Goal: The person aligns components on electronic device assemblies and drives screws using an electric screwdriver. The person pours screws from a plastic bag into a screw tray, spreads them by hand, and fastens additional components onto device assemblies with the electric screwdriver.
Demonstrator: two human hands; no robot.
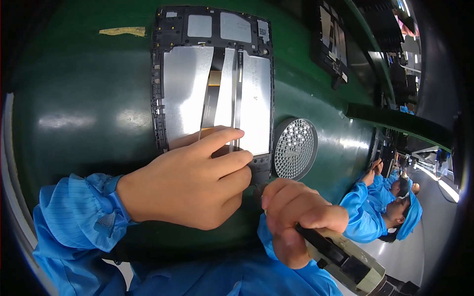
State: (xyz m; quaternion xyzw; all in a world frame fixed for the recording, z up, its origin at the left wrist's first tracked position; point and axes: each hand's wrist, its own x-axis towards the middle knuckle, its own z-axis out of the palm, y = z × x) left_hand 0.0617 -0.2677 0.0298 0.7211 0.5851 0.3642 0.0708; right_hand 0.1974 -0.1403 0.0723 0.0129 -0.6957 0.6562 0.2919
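An opened tablet chassis [256, 103], black-rimmed with silver plates and a dark flex cable [211, 106] down its middle, lies in front of me. My left hand [197, 182] rests over its near end, fingers apart, index finger stretched across the cable strip. It covers part of that end. At the chassis's near right corner is my right hand [301, 217], closed round an electric screwdriver [353, 264] with a pale greenish body and a black lever. The screwdriver's tip is hard to make out. Beside the chassis sits a round grey dimpled tray [296, 148].
A yellowish strip [122, 31] lies on the green work surface [89, 84] at the far left. Another opened device [333, 42] lies at the far right, near a dark green rail [400, 123]. Co-workers in blue [375, 212] sit along the right.
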